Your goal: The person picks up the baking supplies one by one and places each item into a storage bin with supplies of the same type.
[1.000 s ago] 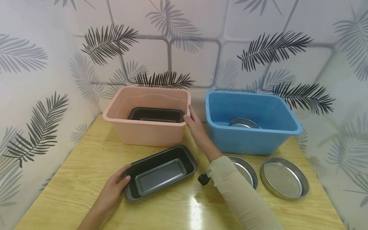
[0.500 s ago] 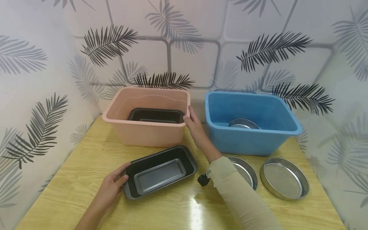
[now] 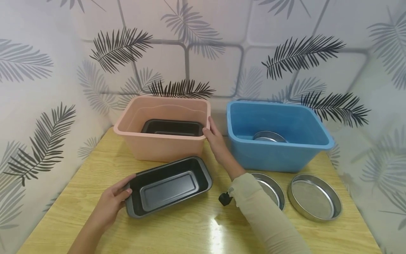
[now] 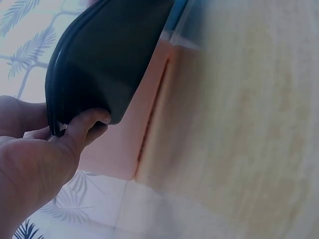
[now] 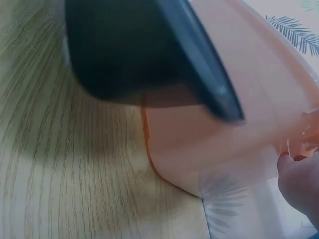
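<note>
My left hand point(image 3: 109, 201) grips the near-left end of a dark loaf pan point(image 3: 169, 190), thumb over the rim and fingers under it. In the left wrist view the loaf pan point(image 4: 114, 59) is off the wooden table, its underside visible above the surface. My right hand point(image 3: 217, 141) holds the right rim of a pink bin point(image 3: 168, 146), thumb at the front corner. A second dark loaf pan point(image 3: 172, 127) lies inside that bin. In the right wrist view only the thumb and part of the right hand point(image 5: 299, 181) show at the bin's edge.
Right of the pink bin stands a blue bin point(image 3: 269, 155) with a round metal pan point(image 3: 269, 135) inside. Two more round pans lie in front of it, one point(image 3: 271, 190) partly behind my right sleeve, the other point(image 3: 315, 197) farther right. A patterned wall point(image 3: 215, 70) rises behind.
My left hand has moved left and slightly up in the head view, carrying the loaf pan with it. The right hand and both bins stay where they were.
</note>
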`<move>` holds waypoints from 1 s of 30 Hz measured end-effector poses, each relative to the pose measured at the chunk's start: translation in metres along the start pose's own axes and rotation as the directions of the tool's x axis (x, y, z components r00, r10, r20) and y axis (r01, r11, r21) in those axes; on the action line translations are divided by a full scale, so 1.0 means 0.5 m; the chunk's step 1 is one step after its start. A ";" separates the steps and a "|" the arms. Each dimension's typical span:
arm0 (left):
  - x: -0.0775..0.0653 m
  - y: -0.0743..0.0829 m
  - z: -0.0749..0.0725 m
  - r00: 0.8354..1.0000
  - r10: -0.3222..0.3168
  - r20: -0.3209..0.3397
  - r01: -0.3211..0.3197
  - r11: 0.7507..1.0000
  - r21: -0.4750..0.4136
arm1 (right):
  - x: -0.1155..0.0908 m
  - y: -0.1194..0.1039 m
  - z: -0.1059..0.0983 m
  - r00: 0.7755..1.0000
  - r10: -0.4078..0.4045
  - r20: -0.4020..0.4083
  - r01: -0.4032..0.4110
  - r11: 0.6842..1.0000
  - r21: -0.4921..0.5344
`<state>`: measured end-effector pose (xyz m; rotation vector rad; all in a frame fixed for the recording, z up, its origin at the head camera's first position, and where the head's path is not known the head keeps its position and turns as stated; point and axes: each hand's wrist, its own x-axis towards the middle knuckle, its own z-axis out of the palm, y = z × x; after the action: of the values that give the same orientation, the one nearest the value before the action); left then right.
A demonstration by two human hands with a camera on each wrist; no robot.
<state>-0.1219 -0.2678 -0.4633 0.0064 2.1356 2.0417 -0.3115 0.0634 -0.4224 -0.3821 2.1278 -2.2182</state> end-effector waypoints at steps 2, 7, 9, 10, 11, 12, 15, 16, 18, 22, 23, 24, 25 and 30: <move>-0.001 0.007 -0.006 1.000 0.011 0.013 -0.011 1.000 0.000 | 0.000 0.000 -0.001 1.000 0.000 0.000 0.000 1.000 -0.009; -0.006 0.032 -0.019 0.999 0.043 0.027 -0.043 0.999 0.003 | 0.000 0.002 -0.003 1.000 -0.005 0.005 0.005 1.000 -0.014; -0.007 0.042 -0.026 0.997 0.067 0.034 -0.067 0.998 -0.004 | 0.001 0.003 -0.003 1.000 -0.007 0.011 0.007 1.000 -0.006; -0.008 0.047 -0.030 0.996 0.078 0.041 -0.078 0.997 -0.011 | 0.001 0.002 -0.003 1.000 -0.008 0.013 0.008 1.000 -0.004; -0.008 0.052 -0.035 0.995 0.092 0.049 -0.091 0.996 -0.019 | 0.001 0.002 -0.003 1.000 -0.009 0.015 0.009 1.000 -0.005; -0.008 0.058 -0.039 0.993 0.104 0.055 -0.103 0.994 -0.032 | 0.001 0.002 -0.003 1.000 -0.010 0.017 0.010 1.000 -0.006; -0.007 0.076 -0.051 0.987 0.142 0.068 -0.137 0.988 -0.071 | 0.001 0.001 -0.003 1.000 -0.013 0.023 0.013 1.000 -0.002; -0.006 0.083 -0.056 0.985 0.154 0.071 -0.148 0.985 -0.087 | 0.000 0.001 -0.003 1.000 -0.012 0.022 0.013 1.000 -0.003; -0.002 0.095 -0.064 0.980 0.182 0.079 -0.174 0.979 -0.107 | -0.001 0.001 -0.004 1.000 -0.014 0.026 0.014 1.000 0.004; 0.007 0.118 -0.080 0.969 0.223 0.108 -0.207 0.969 -0.138 | 0.000 0.002 -0.005 1.000 -0.012 0.024 0.012 1.000 0.010; 0.009 0.123 -0.084 0.966 0.231 0.116 -0.214 0.966 -0.144 | 0.000 0.002 -0.006 1.000 -0.011 0.027 0.010 1.000 0.009; 0.011 0.128 -0.088 0.963 0.237 0.125 -0.217 0.964 -0.156 | 0.001 0.002 -0.006 1.000 -0.006 0.026 0.006 1.000 0.004; 0.013 0.133 -0.092 0.960 0.246 0.133 -0.223 0.961 -0.163 | 0.001 0.003 -0.006 1.000 -0.004 0.027 0.004 1.000 0.001; 0.030 0.157 -0.111 0.954 0.261 0.148 -0.233 0.956 -0.179 | 0.000 0.002 -0.008 0.999 0.001 0.042 -0.001 1.000 0.006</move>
<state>-0.1543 -0.3165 -0.3856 0.4323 1.9461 2.2515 -0.3125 0.0672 -0.4235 -0.4235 2.0990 -2.1951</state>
